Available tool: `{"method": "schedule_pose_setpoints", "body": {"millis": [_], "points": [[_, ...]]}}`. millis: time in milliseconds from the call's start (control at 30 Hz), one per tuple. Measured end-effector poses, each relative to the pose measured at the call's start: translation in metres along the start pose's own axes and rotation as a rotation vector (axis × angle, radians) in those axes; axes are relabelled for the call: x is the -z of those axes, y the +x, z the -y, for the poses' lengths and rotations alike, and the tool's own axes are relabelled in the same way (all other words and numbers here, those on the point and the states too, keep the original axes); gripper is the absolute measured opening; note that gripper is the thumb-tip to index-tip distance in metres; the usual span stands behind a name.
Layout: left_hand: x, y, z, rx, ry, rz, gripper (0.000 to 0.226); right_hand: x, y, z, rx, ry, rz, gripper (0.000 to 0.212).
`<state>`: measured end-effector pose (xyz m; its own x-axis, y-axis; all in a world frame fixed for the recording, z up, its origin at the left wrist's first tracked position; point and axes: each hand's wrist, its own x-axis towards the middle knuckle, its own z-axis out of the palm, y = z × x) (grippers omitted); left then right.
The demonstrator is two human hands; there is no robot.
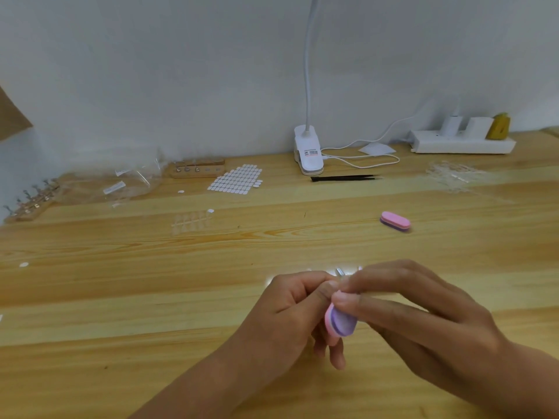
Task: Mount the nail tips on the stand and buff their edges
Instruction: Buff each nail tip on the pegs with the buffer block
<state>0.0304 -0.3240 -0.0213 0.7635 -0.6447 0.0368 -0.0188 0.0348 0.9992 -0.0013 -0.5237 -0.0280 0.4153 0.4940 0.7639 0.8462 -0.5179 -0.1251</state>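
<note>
My right hand (405, 306) pinches a small pink and purple buffer block (340, 323) at its upper end, low in the middle of the view. My left hand (290, 309) meets it from the left, thumb and forefinger pinched on something tiny and mostly hidden, with metal pins (339, 272) showing just behind the fingers. A strip of clear nail tips (191, 220) lies on the wooden table (121, 297) further back. A wooden stand (196, 169) with metal holders sits near the wall, and another stand (31, 201) lies at the far left.
A second pink buffer (395, 220) lies to the right. A sheet of white adhesive dots (237, 179), black tweezers (344, 178), clear bags (127, 182), a clip lamp (308, 152) with its cable, a power strip (462, 143) and clear plastic strips (453, 173) line the back.
</note>
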Motion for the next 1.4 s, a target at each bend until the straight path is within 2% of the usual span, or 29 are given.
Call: {"method": "schedule_pose_setpoints", "body": {"millis": [167, 267, 400, 533, 667, 800, 933, 1067, 1233, 1400], "points": [[0.002, -0.001, -0.003, -0.023, -0.016, 0.002, 0.030, 0.013, -0.001, -0.011, -0.082, -0.156, -0.045, 0.040], [0.001, -0.001, -0.004, -0.025, -0.003, 0.012, 0.029, 0.009, -0.002, -0.010, -0.108, -0.120, -0.027, 0.035], [0.002, -0.001, -0.003, -0.031, 0.026, 0.007, 0.030, 0.005, -0.003, -0.006, -0.035, -0.091, 0.028, 0.040], [0.001, -0.001, -0.003, -0.016, -0.005, 0.008, 0.028, 0.010, -0.001, -0.010, -0.104, -0.098, -0.028, 0.033], [0.001, -0.002, -0.003, -0.022, 0.029, 0.006, 0.030, 0.002, -0.001, -0.002, -0.031, -0.081, 0.016, 0.037], [0.002, -0.002, -0.004, -0.013, 0.015, -0.002, 0.029, 0.008, -0.001, -0.009, -0.097, -0.090, -0.030, 0.033], [0.001, -0.002, -0.003, -0.023, 0.032, 0.002, 0.030, 0.001, -0.001, -0.003, -0.039, -0.075, -0.006, 0.036], [0.001, -0.001, -0.006, -0.030, 0.023, -0.009, 0.029, 0.010, 0.002, -0.011, -0.118, -0.090, -0.053, 0.031], [0.000, -0.002, -0.006, -0.043, 0.038, -0.007, 0.030, 0.005, 0.002, -0.003, -0.060, -0.062, -0.025, 0.031], [0.000, -0.002, -0.007, -0.039, 0.024, -0.022, 0.028, 0.006, 0.003, -0.007, -0.106, -0.071, -0.054, 0.033]]}}
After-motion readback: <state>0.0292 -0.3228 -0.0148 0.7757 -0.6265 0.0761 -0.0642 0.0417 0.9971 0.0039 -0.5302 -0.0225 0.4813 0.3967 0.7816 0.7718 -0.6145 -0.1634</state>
